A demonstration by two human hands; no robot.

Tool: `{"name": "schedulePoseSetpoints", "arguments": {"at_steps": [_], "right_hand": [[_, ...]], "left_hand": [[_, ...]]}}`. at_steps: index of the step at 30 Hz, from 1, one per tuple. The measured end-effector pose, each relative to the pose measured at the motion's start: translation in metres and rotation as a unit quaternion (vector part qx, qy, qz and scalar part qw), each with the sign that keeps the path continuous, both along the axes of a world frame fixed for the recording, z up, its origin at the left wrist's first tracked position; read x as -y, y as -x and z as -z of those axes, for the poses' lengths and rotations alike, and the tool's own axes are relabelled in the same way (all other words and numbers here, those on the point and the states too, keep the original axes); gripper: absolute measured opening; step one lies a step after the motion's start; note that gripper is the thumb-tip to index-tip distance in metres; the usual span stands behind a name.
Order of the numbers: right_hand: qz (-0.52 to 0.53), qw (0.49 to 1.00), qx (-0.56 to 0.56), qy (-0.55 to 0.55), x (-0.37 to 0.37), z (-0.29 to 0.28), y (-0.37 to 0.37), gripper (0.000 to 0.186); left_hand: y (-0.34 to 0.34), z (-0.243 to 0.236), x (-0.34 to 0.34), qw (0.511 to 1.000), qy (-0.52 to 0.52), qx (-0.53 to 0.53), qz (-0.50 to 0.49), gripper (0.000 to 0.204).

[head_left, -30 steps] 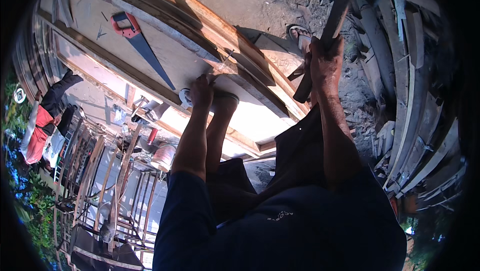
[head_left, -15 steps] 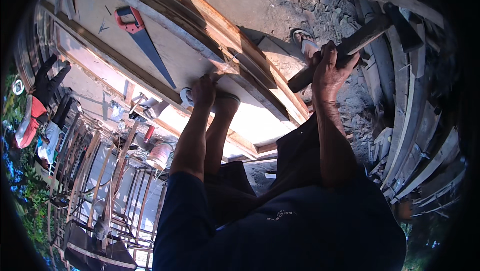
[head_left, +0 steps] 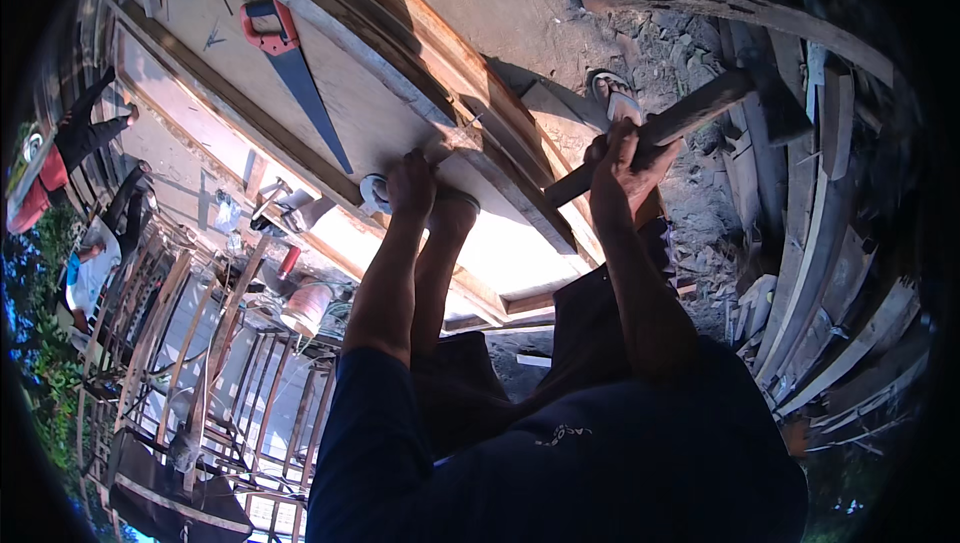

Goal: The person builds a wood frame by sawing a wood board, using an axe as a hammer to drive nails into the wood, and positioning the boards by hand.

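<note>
My right hand is closed around the thick wooden handle of a hammer. Its dark, blocky head points to the far right, and the handle's butt sticks out over the timber frame's edge. Beside the inner edge of the wooden frame, my left hand is closed, its fingertips by a small brown piece of wood. What it grips, if anything, is hidden. A thin nail seems to stand up from the frame just right of it. My sandalled left foot rests on the panel behind that hand.
A handsaw with a red and black handle lies on the panel. Timber planks are stacked at right, above rubble. My other foot is on the dirt. At left are a pinkish bucket, wooden racks and another person.
My right hand has moved left and slightly down with the hammer, whose head has swung lower and blurred. The left hand stays at the same spot on the frame.
</note>
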State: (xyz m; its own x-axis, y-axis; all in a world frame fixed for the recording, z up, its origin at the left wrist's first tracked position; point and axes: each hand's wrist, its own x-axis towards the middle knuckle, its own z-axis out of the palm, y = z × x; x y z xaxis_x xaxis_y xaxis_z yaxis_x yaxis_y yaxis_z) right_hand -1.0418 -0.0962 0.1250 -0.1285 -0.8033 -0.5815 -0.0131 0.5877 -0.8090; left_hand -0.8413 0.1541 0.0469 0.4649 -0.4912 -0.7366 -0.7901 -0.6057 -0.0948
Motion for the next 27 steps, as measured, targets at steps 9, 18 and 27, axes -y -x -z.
{"name": "schedulePoseSetpoints", "arguments": {"at_steps": [9,18,27], "right_hand": [[-0.303,0.938,-0.037,-0.164,0.040,-0.017,0.019,0.020],[-0.393,0.776,0.068,-0.488,-0.085,0.006,0.032,0.028],[0.057,0.996,0.054,0.040,0.028,-0.010,-0.008,0.010]], "left_hand": [[-0.004,0.005,-0.039,0.994,0.090,0.035,0.050,0.031],[0.002,0.002,-0.030,0.998,0.062,-0.028,-0.005,0.026],[-0.003,0.011,-0.016,0.998,0.061,-0.017,0.010,0.037]]}}
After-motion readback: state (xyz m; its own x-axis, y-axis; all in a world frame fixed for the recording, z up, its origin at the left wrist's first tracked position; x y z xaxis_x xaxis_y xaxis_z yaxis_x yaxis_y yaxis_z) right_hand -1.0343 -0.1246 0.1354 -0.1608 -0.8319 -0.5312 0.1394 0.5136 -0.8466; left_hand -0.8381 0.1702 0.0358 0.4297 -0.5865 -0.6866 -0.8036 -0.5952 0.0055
